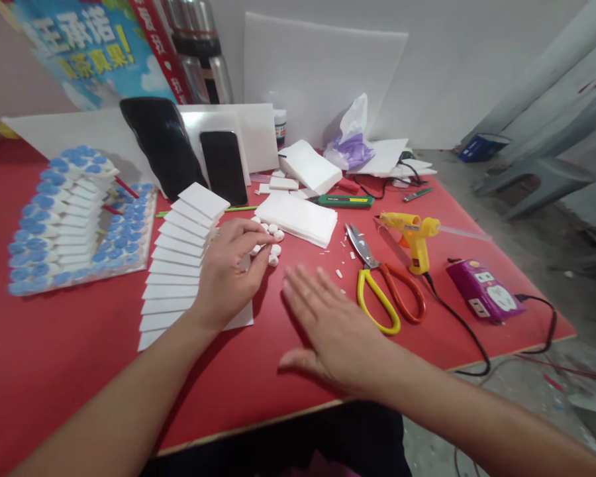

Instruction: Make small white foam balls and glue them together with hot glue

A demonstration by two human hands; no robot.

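Observation:
My left hand (231, 265) is curled, thumb and fingers bent around some of the small white balls (273, 251) grouped on the red table. Several balls lie just beyond its fingertips. Beneath and left of it, white foam-board strips (171, 285) overlap in a curved, stair-like fan, partly hidden by the hand and forearm. My right hand (330, 324) lies palm down over the table, fingers stretched out, holding nothing. To its right rest scissors (372, 265) with one yellow and one red handle. A stack of white rectangular pieces (298, 217) lies behind the balls.
A yellow glue gun (414, 238) and purple power socket (487, 291) with cords occupy the right side. A green utility knife (345, 201) lies farther back. At left stands a blue-and-white staircase model (79, 225). Phone (223, 165) and thermos (198, 53) stand behind.

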